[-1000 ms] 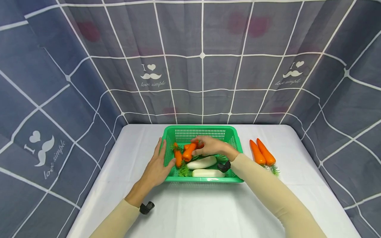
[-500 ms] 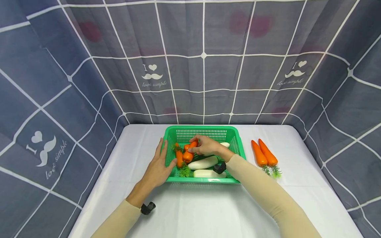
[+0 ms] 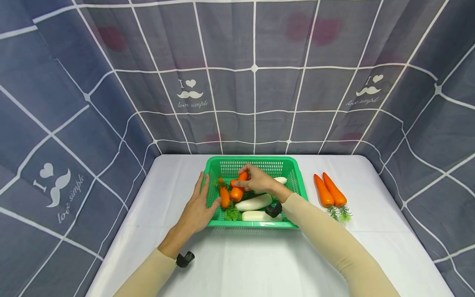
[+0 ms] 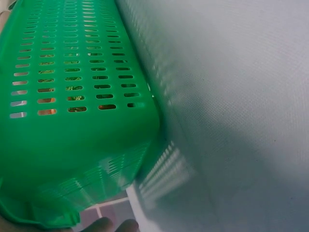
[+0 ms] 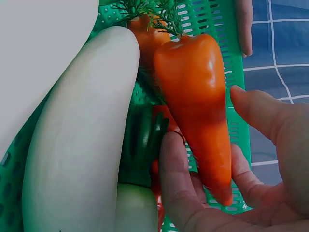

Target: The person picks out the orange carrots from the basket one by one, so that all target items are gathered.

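My right hand reaches into a green plastic basket and holds an orange carrot. In the right wrist view its fingers lie on both sides of the carrot's narrow end, while the thick leafy end points away. My left hand rests at the basket's left rim with its fingers straight. Another carrot lies inside by that rim. Long white radishes lie nearer the front. Only the basket's slotted wall and a few fingertips show in the left wrist view.
Two carrots with green tops lie side by side on the white table, right of the basket. Under the held carrot is something red and green, mostly covered. A grey checked curtain encloses the back and sides.
The right hand has shifted its grip on the carrot, which has moved slightly right and away from me. The left hand stays at the rim.
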